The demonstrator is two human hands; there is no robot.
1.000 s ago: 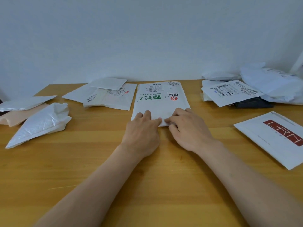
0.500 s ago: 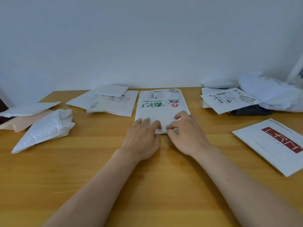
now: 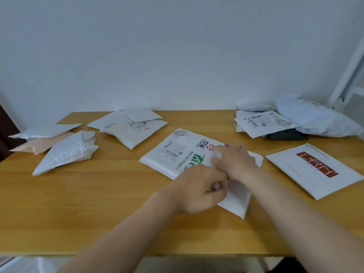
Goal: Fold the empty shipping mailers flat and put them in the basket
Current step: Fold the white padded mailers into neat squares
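Roughly a dozen mailers lie on the wooden table (image 3: 98, 203), and both hands are on one of them. That printed mailer (image 3: 177, 154) lies at a slant in the middle, white with large green characters, black characters beside a round red logo, and a grey shipping label too blurred to read. The left hand (image 3: 197, 191) has its fingers curled, pinching the mailer's near part. The right hand (image 3: 236, 161) lies flat on it, with its fingers nearly straight and the forefinger reaching to the red logo.

To the near right lies one flat white mailer (image 3: 315, 170) with a red block holding thin white letters, seemingly "LRM".

At the far right is a pile of four: a barcoded mailer (image 3: 262, 123) with upside-down digits, a dark packet (image 3: 287, 134) under it, a big crumpled white bag (image 3: 313, 119) and a small white one (image 3: 254, 106) behind.

In the far middle sits a stack of three white mailers (image 3: 126, 129), two with small labels.

On the left are three more: a crumpled white mailer (image 3: 67, 152), a beige one (image 3: 37, 145) and a flat white one (image 3: 45, 131).
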